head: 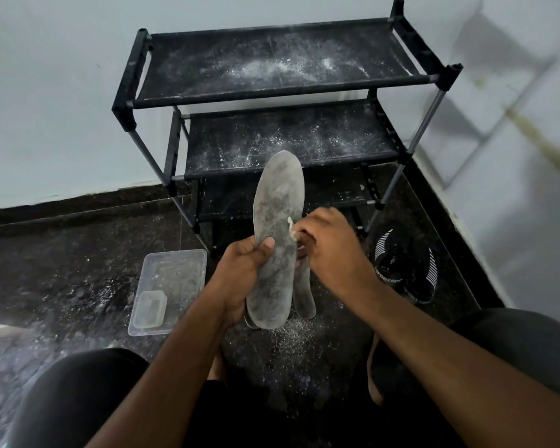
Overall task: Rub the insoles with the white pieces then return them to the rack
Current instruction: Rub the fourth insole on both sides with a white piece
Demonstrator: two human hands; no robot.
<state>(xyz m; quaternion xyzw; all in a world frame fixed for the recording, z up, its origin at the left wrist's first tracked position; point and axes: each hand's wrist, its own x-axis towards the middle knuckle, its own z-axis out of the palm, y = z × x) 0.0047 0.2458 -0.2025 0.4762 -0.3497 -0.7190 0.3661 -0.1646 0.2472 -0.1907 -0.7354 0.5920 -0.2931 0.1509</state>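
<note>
My left hand (244, 270) grips a grey, dusty insole (277, 221) upright, toe pointing up, thumb pressed on its face. A second insole (303, 294) shows behind it, lower right, partly hidden. My right hand (330, 244) pinches a small white piece (291, 226) against the right edge of the front insole. The black three-shelf rack (282, 82) stands just behind, its shelves dusted with white powder and bare of insoles.
A clear plastic box (170, 289) with a smaller tub inside lies on the dark floor at the left. Black shoes (408, 263) with white stripes sit right of the rack by the wall. White powder is scattered on the floor. My knees frame the bottom.
</note>
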